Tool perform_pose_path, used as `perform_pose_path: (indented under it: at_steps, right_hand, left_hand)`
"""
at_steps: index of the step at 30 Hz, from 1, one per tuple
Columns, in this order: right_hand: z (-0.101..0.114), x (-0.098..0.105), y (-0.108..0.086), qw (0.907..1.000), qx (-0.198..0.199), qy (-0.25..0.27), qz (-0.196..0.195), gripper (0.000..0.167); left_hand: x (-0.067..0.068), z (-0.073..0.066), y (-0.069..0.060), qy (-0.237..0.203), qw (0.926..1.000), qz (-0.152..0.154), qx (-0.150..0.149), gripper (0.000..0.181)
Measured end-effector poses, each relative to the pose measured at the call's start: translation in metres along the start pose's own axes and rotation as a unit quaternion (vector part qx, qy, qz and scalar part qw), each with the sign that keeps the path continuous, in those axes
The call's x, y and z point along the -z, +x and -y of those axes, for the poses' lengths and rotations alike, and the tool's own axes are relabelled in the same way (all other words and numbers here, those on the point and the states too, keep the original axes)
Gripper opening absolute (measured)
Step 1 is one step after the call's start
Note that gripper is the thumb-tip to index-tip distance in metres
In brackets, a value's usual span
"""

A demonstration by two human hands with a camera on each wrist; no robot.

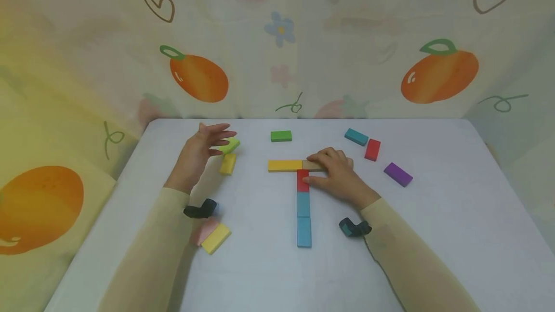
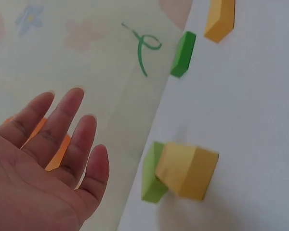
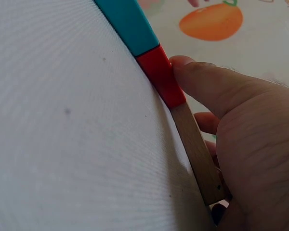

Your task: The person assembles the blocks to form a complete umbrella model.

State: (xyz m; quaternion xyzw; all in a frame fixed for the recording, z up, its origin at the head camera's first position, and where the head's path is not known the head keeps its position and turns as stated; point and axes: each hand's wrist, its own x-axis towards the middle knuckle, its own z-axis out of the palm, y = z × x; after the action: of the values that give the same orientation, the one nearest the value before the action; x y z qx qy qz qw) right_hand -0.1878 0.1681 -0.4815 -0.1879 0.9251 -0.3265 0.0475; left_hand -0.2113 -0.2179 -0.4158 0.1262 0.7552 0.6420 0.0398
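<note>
My right hand (image 1: 338, 172) curls its fingers over the far side and right end of a plain wooden block (image 1: 313, 165), its thumb against a red block (image 1: 302, 181). The wooden block lies end to end with an orange-yellow block (image 1: 284, 166), forming a crossbar. Below their joint, the red block and two blue blocks (image 1: 303, 204) make a straight stem. In the right wrist view, the thumb touches the red block (image 3: 163, 77) beside the wooden one (image 3: 197, 151). My left hand (image 1: 195, 155), empty with fingers extended, hovers by a lime block (image 1: 231, 146) and a yellow block (image 1: 227, 164).
A green block (image 1: 281, 136) lies at the back. On the right are a blue block (image 1: 356, 136), another red block (image 1: 372, 149) and a purple block (image 1: 398, 174). Near my left sleeve, a pink block (image 1: 205, 231) touches a pale yellow block (image 1: 216, 239).
</note>
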Motion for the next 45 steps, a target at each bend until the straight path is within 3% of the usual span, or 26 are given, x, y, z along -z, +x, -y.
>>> perform_pose_path:
  at_steps: [3,10,15,19,25,29,37,45]
  right_hand:
    - [-0.002,-0.001,-0.001,1.0000,0.000,0.001,-0.002,0.064]
    - [-0.002,0.001,-0.002,1.0000,0.004,0.006,-0.002,0.065]
    - [-0.001,0.000,-0.001,1.0000,0.005,0.005,-0.002,0.065]
    - [0.000,0.000,-0.001,1.0000,0.005,0.005,0.001,0.066]
    - [0.001,0.000,-0.002,1.0000,0.006,0.004,0.001,0.066]
    - [0.001,0.000,-0.002,1.0000,0.003,0.005,0.000,0.066]
    - [-0.001,0.001,-0.002,1.0000,0.005,0.008,0.000,0.064]
    - [0.000,0.002,-0.003,0.9999,0.010,0.012,0.000,0.066]
  left_hand:
    - [0.008,0.006,-0.003,-0.007,0.9999,0.003,0.011,0.079]
    - [0.017,0.023,-0.011,0.064,0.9962,0.019,0.056,0.081]
    - [0.021,0.035,-0.019,0.074,0.9947,0.037,0.061,0.080]
    - [0.024,0.046,-0.025,0.079,0.9930,0.045,0.076,0.064]
    - [0.025,0.054,-0.026,0.137,0.9825,0.033,0.121,0.049]
    - [0.025,0.056,-0.025,0.152,0.9807,0.029,0.120,0.056]
    - [0.024,0.058,-0.023,0.186,0.9780,0.048,0.081,0.064]
    - [0.022,0.054,-0.023,0.206,0.9728,0.054,0.091,0.064]
